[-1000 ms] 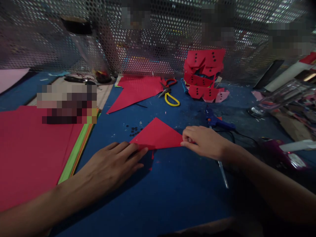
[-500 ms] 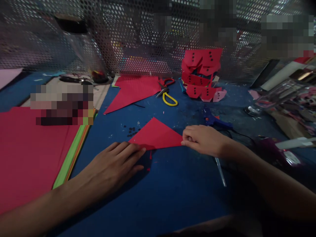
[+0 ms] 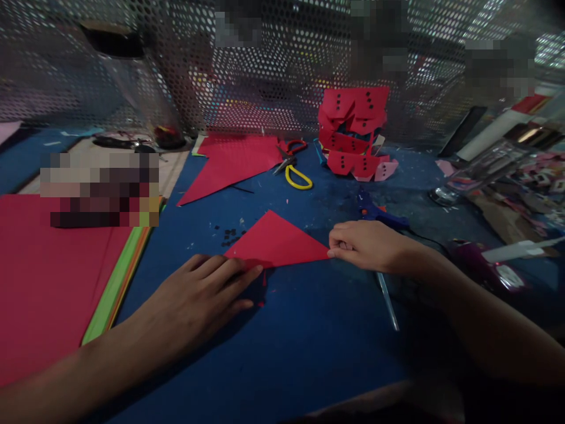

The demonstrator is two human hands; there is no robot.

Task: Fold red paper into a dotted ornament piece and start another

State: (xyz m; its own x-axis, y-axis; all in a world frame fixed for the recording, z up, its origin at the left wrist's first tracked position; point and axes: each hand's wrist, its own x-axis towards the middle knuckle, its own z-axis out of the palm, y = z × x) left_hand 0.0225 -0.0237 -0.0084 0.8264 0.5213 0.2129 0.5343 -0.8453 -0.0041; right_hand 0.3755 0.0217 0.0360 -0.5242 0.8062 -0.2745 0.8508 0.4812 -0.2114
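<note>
A red paper triangle [image 3: 274, 240], which looks folded, lies on the blue tabletop with its point facing away from me. My left hand [image 3: 212, 288] lies flat over its lower left part, fingers stretched out and pressing it down. At the right corner, my right hand [image 3: 364, 242] has its fingers curled together, with thumb and finger at the paper's tip. Small black paper squares [image 3: 229, 237] are scattered just left of the triangle. Beyond the right hand lies a blue glue gun [image 3: 380, 215], and a clear glue stick [image 3: 388, 301] shows below that hand.
Yellow-and-red-handled scissors [image 3: 292, 165] lie beside a larger red sheet [image 3: 238, 162]. Dotted red paper cutouts [image 3: 355, 138] stand at the back against a perforated metal panel [image 3: 260, 76]. Stacked coloured paper [image 3: 57, 282] is at left. Clear jars [image 3: 136, 88] stand at both sides.
The view has shifted slightly. My right hand has slid a little outward at the paper's right corner. My left hand stays pressed on the paper.
</note>
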